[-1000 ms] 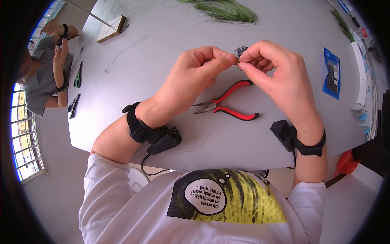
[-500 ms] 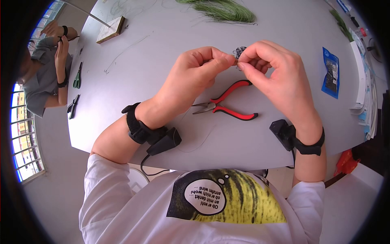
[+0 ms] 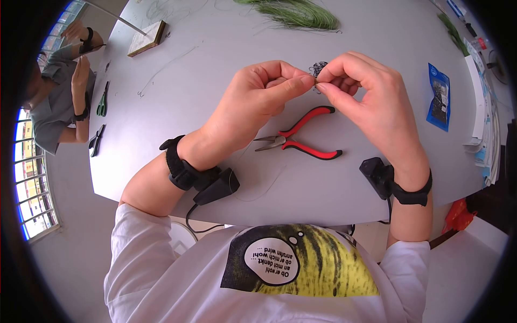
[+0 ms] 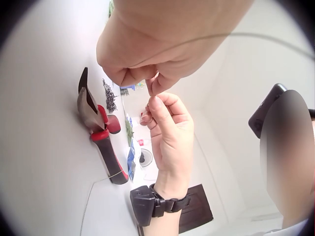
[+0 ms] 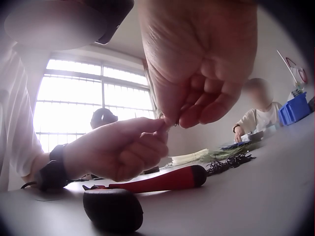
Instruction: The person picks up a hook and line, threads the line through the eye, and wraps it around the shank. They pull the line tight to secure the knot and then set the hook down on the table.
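Head view: nearest, a thin curved line (image 3: pixel 277 183) lies on the smooth grey table (image 3: pixel 323 188). Beyond it, red-and-black pliers (image 3: pixel 311 151) rest spread, metal nose pointing left. Farther, the left hand (image 3: pixel 261 97) and right hand (image 3: pixel 374 97) together pinch a tiny dark piece (image 5: pixel 175 124) between meeting fingertips, equally near both; its long axis cannot be told. Just beyond sits a tangled dark heap (image 3: pixel 318 68); farthest, silky green strands (image 3: pixel 301 16) fan out.

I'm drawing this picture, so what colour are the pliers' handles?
The pliers' handles are red with black ends, clearest in the head view.
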`<action>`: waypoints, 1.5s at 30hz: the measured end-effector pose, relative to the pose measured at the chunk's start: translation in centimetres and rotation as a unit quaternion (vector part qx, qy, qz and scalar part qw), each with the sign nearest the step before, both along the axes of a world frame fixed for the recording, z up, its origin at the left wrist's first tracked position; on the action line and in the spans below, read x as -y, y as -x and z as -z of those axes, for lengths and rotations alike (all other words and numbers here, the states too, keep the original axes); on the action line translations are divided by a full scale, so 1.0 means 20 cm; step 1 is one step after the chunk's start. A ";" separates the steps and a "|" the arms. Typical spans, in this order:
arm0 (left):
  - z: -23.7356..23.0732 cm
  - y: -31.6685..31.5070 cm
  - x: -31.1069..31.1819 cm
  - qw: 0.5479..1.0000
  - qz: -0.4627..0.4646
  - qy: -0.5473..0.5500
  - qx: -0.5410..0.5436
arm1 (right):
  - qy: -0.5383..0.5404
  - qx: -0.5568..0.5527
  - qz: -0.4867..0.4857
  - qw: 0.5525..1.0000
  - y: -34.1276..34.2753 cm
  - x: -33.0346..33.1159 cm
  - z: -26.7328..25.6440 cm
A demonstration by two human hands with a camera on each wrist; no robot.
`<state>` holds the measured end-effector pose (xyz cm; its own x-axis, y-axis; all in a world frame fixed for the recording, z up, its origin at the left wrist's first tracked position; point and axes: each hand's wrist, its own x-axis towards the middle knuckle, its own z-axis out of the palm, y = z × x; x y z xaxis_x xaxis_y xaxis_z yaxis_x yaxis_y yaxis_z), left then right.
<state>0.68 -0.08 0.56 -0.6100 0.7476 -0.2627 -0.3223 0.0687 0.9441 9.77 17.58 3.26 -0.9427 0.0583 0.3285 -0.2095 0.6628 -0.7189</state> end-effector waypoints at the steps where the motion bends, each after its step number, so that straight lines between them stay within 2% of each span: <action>1: 0.00 0.00 0.00 1.000 -0.001 -0.001 0.000 | -0.002 -0.004 -0.001 1.000 0.00 0.00 0.00; 12: -0.01 -0.01 -0.01 0.998 -0.006 0.011 -0.057 | -0.004 -0.015 0.000 1.000 0.01 0.00 0.01; 14: -0.01 -0.02 -0.01 0.998 -0.024 0.007 -0.058 | 0.063 0.048 0.008 0.997 0.00 -0.01 0.01; 17: -0.01 -0.01 -0.01 0.997 -0.029 -0.004 -0.068 | 0.123 0.045 0.008 0.991 0.02 -0.03 0.04; 21: -0.02 -0.01 -0.01 0.997 -0.036 -0.010 -0.068 | 0.122 0.054 0.003 0.991 0.01 -0.05 0.03; 23: -0.03 -0.01 0.00 0.997 -0.033 -0.004 -0.076 | 0.126 0.134 -0.019 0.983 0.01 -0.04 0.00; 24: -0.03 -0.01 0.00 0.997 -0.034 -0.003 -0.076 | 0.127 0.134 -0.020 0.983 0.00 -0.03 -0.01; 26: -0.04 -0.02 -0.01 0.997 -0.065 -0.033 -0.037 | 0.291 0.239 -0.051 0.925 0.00 0.03 -0.03; 27: -0.05 -0.02 -0.01 0.996 -0.070 -0.029 -0.036 | 0.293 0.242 -0.057 0.923 -0.01 0.06 -0.02; 29: -0.07 0.00 -0.01 0.988 -0.103 -0.111 0.012 | 0.419 0.316 -0.120 0.843 -0.02 0.13 -0.01; 30: -0.08 0.01 -0.01 0.988 -0.107 -0.110 0.010 | 0.448 0.331 -0.160 0.815 -0.02 0.17 0.00; 32: -0.09 0.02 0.00 0.983 -0.120 -0.141 0.010 | 0.502 0.366 -0.173 0.764 -0.04 0.26 0.02; 34: -0.10 0.01 0.00 0.981 -0.118 -0.151 0.007 | 0.520 0.345 -0.172 0.762 -0.04 0.30 0.04; 36: -0.11 0.00 0.00 0.982 -0.131 -0.136 -0.009 | 0.522 0.389 -0.183 0.737 -0.03 0.29 0.02; 37: -0.11 0.00 0.01 0.982 -0.131 -0.139 -0.010 | 0.492 0.385 -0.162 0.764 -0.04 0.28 -0.01; 38: -0.11 0.00 0.01 0.983 -0.129 -0.133 -0.015 | 0.489 0.382 -0.163 0.767 -0.03 0.25 -0.03; 40: -0.10 0.01 0.00 0.983 -0.124 -0.136 -0.027 | 0.374 0.357 -0.130 0.846 -0.03 0.14 -0.08; 42: -0.07 0.02 0.00 0.987 -0.120 -0.104 -0.029 | 0.319 0.239 -0.074 0.914 -0.06 0.02 -0.13; 45: -0.07 0.01 0.00 0.990 -0.103 -0.084 -0.038 | 0.308 0.171 -0.046 0.935 -0.10 -0.21 -0.22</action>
<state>0.41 -0.01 2.05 -0.7680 0.6337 -0.0928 -0.2404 -0.1510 0.9588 11.67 21.72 7.63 -0.9968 0.0501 -0.0630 0.0673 0.0913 -0.9935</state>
